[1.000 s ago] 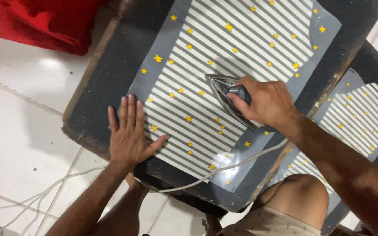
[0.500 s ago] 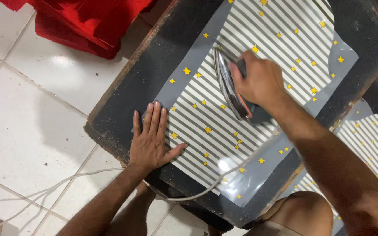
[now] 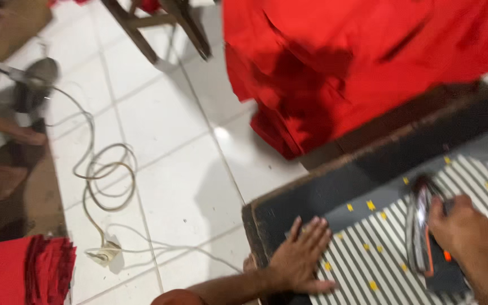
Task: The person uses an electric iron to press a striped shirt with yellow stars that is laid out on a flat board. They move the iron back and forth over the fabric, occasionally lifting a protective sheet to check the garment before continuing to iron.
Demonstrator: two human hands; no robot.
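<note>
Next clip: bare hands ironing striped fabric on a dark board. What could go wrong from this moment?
1. The left hand lies flat on the striped fabric close to the iron that the right hand grips; a stroke toward it might burn the fingers.
2. The view is blurred and turned toward the floor, so the iron may not be watched.
3. A loose cord coils across the white floor tiles, a possible trip or snag.

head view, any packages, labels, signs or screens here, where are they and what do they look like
None show in the head view: no package, label, sign or screen.
Nearest to a print: the striped fabric on the dark board at lower right, grey and white stripes with small yellow stars, pattern only.
The left hand lies flat on it; the right hand grips an iron.
</note>
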